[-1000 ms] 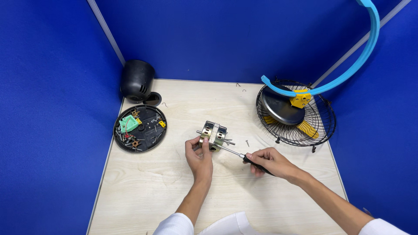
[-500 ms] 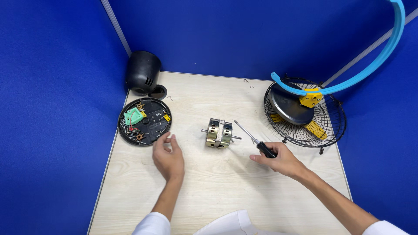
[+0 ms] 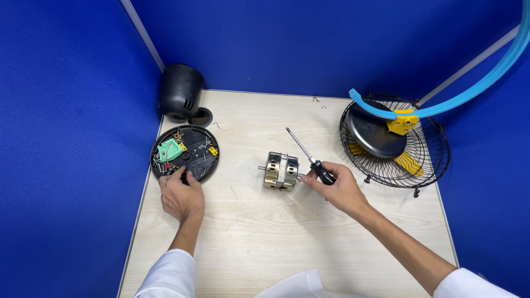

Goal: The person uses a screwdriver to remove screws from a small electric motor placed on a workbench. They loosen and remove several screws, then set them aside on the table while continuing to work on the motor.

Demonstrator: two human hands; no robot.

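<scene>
A small metal fan motor [image 3: 280, 171] lies on the light wooden table [image 3: 265, 237], its shaft pointing left. My right hand [image 3: 338, 187] grips the black handle of a screwdriver [image 3: 307, 154], whose blade points up and to the left, just right of the motor. My left hand [image 3: 181, 196] reaches to the near rim of a round black base plate [image 3: 185, 153] and its fingertips pinch something small there. The plate carries a green part, yellow parts and wires.
A black rounded housing [image 3: 180, 91] stands at the back left. At the right sits a black wire fan guard [image 3: 395, 144] with a grey disc and yellow blades inside. A light blue curved band [image 3: 469, 78] arcs above it. Blue partition walls surround the table.
My left hand let go of the motor and moved left to the black base plate. My right hand lifted the screwdriver tip away from the motor.
</scene>
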